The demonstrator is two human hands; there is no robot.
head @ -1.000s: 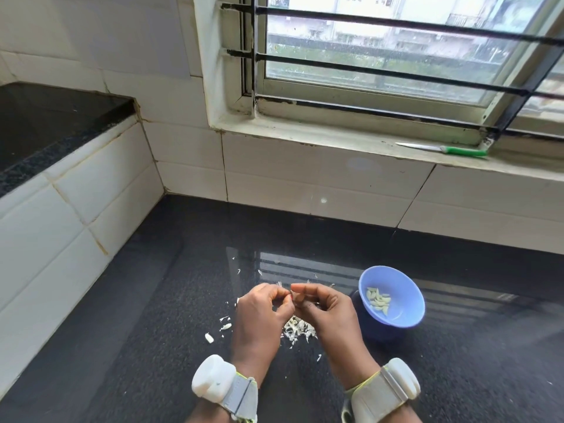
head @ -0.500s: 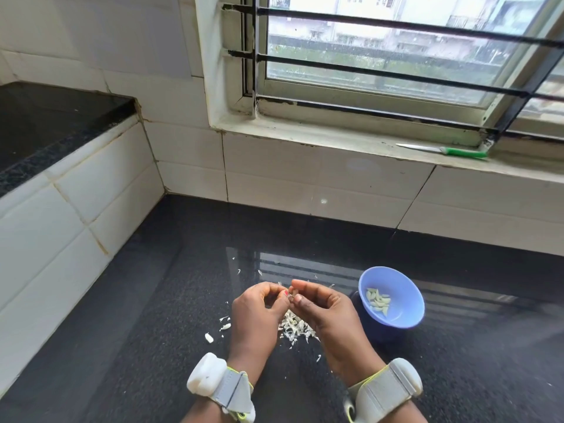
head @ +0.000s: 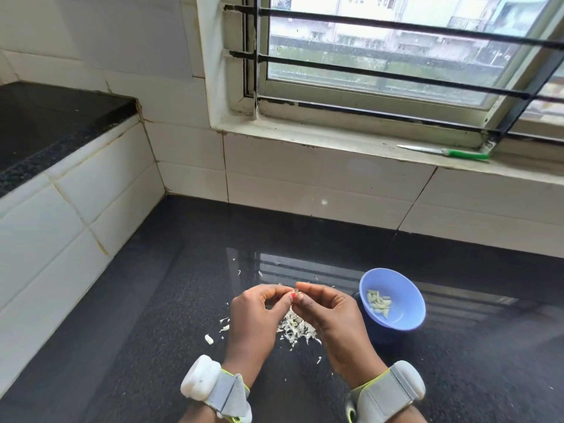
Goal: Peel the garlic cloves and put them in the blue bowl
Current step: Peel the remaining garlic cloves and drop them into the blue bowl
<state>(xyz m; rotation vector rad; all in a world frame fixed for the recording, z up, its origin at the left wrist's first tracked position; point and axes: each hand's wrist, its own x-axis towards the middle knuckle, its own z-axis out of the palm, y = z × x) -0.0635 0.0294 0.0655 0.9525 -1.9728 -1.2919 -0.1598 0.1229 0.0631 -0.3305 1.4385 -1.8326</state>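
Note:
My left hand (head: 254, 315) and my right hand (head: 331, 312) meet fingertip to fingertip above the black counter, both pinching a small garlic clove (head: 294, 293) that the fingers mostly hide. Below them lies a heap of white garlic peels (head: 294, 329). The blue bowl (head: 396, 288) stands just right of my right hand and holds several peeled cloves (head: 379, 303). One loose garlic piece (head: 209, 339) lies on the counter left of my left hand.
The black granite counter (head: 152, 315) meets a tiled wall behind and a raised tiled ledge (head: 45, 209) on the left. A green-handled knife (head: 445, 152) lies on the window sill at the back right. Small peel scraps dot the counter around the heap.
Both hands have stayed above the peel heap, with the fingertips shifting slightly on the clove. The bowl has not moved.

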